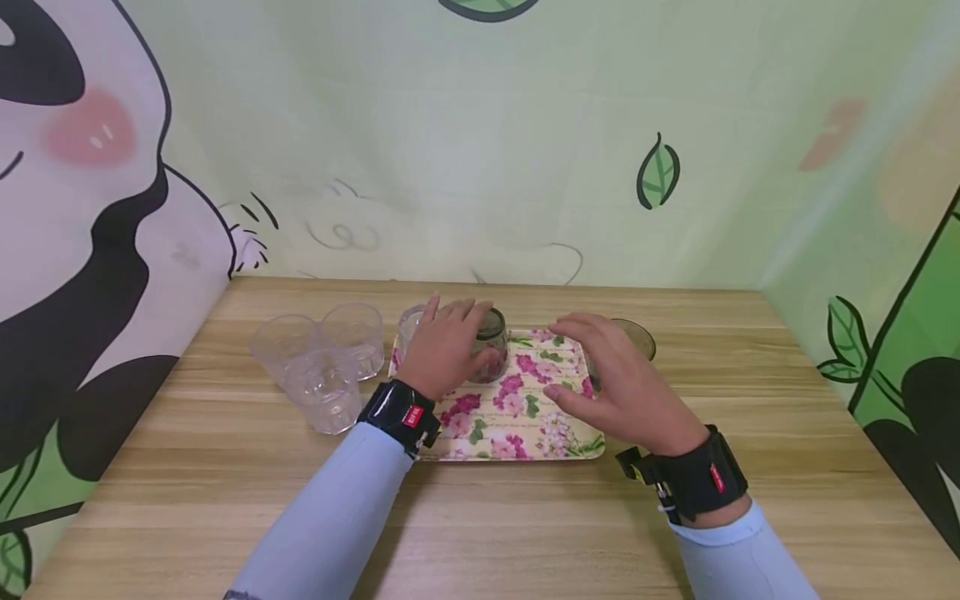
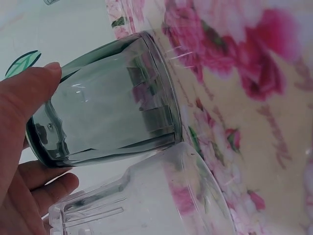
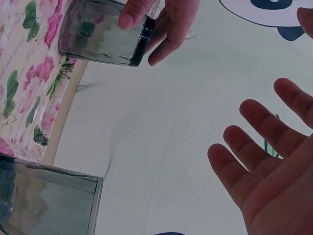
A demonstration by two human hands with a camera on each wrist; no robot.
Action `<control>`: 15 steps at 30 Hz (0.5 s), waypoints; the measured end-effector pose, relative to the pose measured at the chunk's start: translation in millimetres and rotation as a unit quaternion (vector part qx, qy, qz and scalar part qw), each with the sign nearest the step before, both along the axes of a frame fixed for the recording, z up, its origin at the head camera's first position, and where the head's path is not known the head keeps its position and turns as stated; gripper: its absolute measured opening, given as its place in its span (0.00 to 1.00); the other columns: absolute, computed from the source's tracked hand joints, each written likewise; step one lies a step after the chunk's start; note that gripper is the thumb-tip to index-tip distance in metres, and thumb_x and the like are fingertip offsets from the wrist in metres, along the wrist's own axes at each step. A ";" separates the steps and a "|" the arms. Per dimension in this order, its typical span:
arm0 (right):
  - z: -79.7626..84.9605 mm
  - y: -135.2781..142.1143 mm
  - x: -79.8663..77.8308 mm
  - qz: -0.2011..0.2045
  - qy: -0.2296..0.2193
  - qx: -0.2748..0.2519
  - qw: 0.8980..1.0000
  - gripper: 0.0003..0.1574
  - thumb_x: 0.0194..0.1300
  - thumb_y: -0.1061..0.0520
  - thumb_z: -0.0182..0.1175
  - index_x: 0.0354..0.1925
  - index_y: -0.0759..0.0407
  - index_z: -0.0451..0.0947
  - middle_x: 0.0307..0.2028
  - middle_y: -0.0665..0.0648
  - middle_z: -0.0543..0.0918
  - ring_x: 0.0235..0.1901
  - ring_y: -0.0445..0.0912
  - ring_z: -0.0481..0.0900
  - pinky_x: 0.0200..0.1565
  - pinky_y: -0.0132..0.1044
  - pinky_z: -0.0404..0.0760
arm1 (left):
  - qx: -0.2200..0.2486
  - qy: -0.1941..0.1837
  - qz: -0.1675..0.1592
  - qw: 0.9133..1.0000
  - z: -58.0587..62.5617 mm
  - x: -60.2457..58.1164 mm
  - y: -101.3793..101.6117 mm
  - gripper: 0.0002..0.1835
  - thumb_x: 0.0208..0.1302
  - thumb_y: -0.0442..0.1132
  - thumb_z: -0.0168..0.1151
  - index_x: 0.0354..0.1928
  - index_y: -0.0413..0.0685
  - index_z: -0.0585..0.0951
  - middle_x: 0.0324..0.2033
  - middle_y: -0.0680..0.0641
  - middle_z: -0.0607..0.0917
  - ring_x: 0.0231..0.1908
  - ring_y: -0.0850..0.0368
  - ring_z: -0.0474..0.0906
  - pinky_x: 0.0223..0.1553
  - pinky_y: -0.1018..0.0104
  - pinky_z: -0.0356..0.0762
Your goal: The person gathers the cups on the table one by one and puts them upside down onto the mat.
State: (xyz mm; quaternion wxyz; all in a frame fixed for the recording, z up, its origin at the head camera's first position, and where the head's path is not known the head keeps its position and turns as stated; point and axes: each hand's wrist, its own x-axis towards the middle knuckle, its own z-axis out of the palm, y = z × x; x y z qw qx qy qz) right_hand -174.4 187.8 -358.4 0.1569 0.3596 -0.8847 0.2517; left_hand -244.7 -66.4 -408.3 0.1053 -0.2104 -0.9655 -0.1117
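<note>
My left hand (image 1: 447,346) holds a grey-green tinted glass (image 1: 491,350) by its thick base. The glass stands upside down on a floral tray (image 1: 525,425), its wide rim against the surface; in the left wrist view, the thumb is on one side of the tinted glass (image 2: 105,103) and fingers on the other. Right beside it, a clear glass (image 2: 142,200) is also upside down on the tray. My right hand (image 1: 618,379) hovers over the tray's right edge with fingers spread and nothing in them. Behind it is a second tinted glass (image 1: 637,336), upright and partly hidden.
Several clear glasses (image 1: 354,337) stand close together on the wooden table (image 1: 525,533), left of the tray. Behind the table hangs a printed backdrop (image 1: 480,167) with a panda and leaves.
</note>
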 end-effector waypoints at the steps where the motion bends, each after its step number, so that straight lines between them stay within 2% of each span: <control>1: 0.1 -0.3 0.2 -0.001 -0.001 0.001 1.000 0.42 0.59 0.48 0.70 0.68 0.58 0.68 0.65 0.64 0.75 0.67 0.56 0.69 0.66 0.64 0.75 | -0.002 -0.002 0.000 1.000 0.2 0.2 -0.2 0.41 0.65 0.58 0.65 0.74 0.49 0.64 0.71 0.37 0.74 0.72 0.42 0.65 0.81 0.39 0.46; 8: 0.7 -2.4 -0.4 -0.001 -0.003 0.005 1.000 0.40 0.60 0.47 0.69 0.67 0.56 0.69 0.63 0.62 0.76 0.65 0.55 0.70 0.64 0.63 0.77 | 0.007 0.004 -0.009 1.000 0.5 2.6 -3.5 0.41 0.64 0.57 0.66 0.74 0.49 0.65 0.72 0.36 0.72 0.74 0.39 0.62 0.81 0.37 0.48; 15: -0.4 -3.0 -0.5 -0.004 -0.015 0.010 1.000 0.40 0.60 0.46 0.69 0.67 0.53 0.69 0.64 0.62 0.75 0.66 0.55 0.69 0.64 0.63 0.77 | 0.012 0.024 -0.023 0.999 -2.1 5.5 -5.0 0.37 0.67 0.58 0.61 0.73 0.51 0.68 0.73 0.37 0.71 0.74 0.40 0.61 0.80 0.36 0.49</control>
